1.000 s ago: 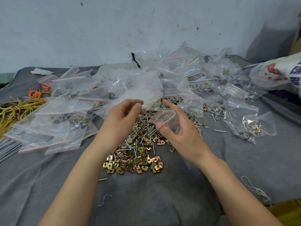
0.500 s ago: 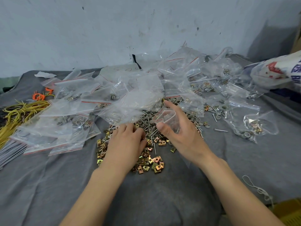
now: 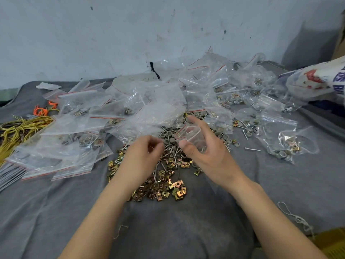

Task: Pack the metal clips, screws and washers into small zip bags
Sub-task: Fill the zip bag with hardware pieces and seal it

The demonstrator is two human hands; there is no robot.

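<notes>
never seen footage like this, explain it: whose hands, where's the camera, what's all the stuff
There is no machine here, only a person's two bare hands, filmed by one camera worn on the head and looking down. On the grey cloth lie brass-coloured square metal clips, silver screws and grey round washers, among clear zip bags with red strips. The right hand holds a small clear zip bag open. The left hand hovers beside it, fingers curled; whether it holds anything is unclear.
</notes>
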